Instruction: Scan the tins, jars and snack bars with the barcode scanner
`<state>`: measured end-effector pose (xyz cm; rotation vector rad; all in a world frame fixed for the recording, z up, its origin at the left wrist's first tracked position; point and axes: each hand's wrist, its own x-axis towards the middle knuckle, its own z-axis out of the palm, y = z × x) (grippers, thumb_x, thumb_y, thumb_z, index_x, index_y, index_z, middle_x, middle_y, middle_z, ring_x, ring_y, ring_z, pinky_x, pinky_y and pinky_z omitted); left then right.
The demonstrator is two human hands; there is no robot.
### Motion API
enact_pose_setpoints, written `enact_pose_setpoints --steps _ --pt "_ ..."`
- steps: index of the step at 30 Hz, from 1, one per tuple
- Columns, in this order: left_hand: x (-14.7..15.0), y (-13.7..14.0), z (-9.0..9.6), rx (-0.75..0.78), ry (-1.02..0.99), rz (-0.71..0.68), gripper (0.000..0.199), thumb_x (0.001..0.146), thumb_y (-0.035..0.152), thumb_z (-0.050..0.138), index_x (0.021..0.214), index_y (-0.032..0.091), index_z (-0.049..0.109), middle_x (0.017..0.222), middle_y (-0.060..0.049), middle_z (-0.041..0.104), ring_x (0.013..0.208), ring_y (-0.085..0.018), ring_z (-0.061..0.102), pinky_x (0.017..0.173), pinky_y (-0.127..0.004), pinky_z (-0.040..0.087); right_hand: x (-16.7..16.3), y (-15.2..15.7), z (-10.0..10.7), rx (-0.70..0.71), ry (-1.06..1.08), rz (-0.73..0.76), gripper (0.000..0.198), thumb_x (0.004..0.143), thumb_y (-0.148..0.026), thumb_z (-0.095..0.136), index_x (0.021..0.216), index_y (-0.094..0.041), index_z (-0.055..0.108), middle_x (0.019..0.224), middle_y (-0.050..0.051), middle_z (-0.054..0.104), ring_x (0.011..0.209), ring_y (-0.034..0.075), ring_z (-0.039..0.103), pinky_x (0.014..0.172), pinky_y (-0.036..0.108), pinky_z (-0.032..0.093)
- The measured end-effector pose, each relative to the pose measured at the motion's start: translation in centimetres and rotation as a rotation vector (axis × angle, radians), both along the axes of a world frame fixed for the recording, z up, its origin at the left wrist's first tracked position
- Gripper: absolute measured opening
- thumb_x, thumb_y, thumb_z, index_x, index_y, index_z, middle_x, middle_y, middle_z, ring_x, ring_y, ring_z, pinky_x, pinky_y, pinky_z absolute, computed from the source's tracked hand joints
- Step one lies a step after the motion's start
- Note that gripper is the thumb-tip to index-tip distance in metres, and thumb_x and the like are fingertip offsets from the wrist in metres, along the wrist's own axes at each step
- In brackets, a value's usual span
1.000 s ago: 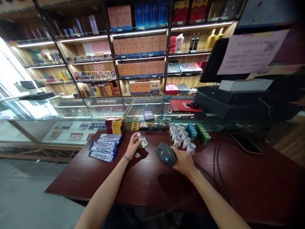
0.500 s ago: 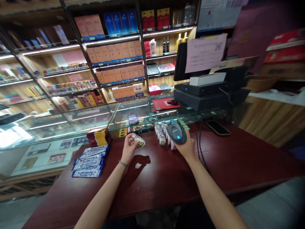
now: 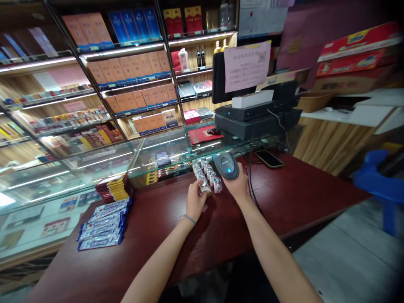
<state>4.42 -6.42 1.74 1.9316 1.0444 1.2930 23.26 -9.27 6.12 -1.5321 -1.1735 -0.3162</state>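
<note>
My left hand (image 3: 196,198) is closed around a small clear jar (image 3: 205,188) with a silvery lid, low over the dark red table. It is at the near end of a group of similar small jars (image 3: 209,172) standing in rows; I cannot tell whether its base touches the tabletop. My right hand (image 3: 238,185) grips a dark grey barcode scanner (image 3: 226,165) with a blue light on its top. The scanner is held just right of the jars and hides part of what lies behind it. Its handle is mostly covered by my fingers.
Blue-and-white packets (image 3: 102,225) and a stack of red and yellow packs (image 3: 114,187) lie at the left. A phone (image 3: 269,159) and a black cable (image 3: 251,185) are at the right. Behind are a glass counter, a monitor (image 3: 219,80) and a blue stool (image 3: 378,181).
My left hand has carried the jar rightward to the group of jars. The scanner stays in my right hand, close beside them. The view has turned somewhat to the right.
</note>
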Motion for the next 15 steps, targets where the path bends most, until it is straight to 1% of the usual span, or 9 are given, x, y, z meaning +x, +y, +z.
enact_pose_setpoints --steps 4,6,10,15 --pt "0.88 0.4 -0.72 -0.074 -0.02 0.006 0.051 0.075 0.015 0.072 0.121 0.02 0.052 0.106 -0.007 0.058 0.094 -0.019 0.061 0.072 -0.028 0.054 0.13 -0.17 0.33 0.001 0.036 0.013 0.045 0.074 -0.041 0.066 0.111 -0.02 0.052 0.082 0.008 0.072 0.075 0.026 0.071 0.064 0.031 0.052" --pt "1.05 0.5 -0.85 -0.094 -0.015 0.021 0.052 0.074 0.016 0.072 0.121 0.019 0.05 0.101 -0.006 0.059 0.089 -0.017 0.062 0.072 -0.027 0.053 0.22 -0.18 0.41 0.006 0.045 0.005 0.045 0.074 -0.042 0.066 0.11 -0.02 0.052 0.08 0.008 0.071 0.073 0.026 0.07 0.064 0.031 0.052" --pt "1.13 0.42 -0.9 -0.089 0.001 0.018 0.053 0.075 0.019 0.072 0.123 0.019 0.048 0.097 -0.004 0.059 0.079 -0.014 0.062 0.071 -0.027 0.052 0.28 -0.19 0.52 0.028 0.041 -0.018 0.043 0.075 -0.043 0.066 0.108 -0.018 0.054 0.078 0.009 0.07 0.073 0.026 0.07 0.064 0.032 0.052" --pt "1.15 0.37 -1.18 -0.087 0.011 0.019 0.057 0.076 0.019 0.072 0.126 0.02 0.044 0.095 -0.003 0.058 0.079 -0.014 0.062 0.07 -0.026 0.051 0.19 -0.22 0.52 0.029 0.022 -0.018 0.042 0.074 -0.043 0.065 0.107 -0.018 0.054 0.078 0.009 0.071 0.074 0.027 0.07 0.063 0.032 0.051"
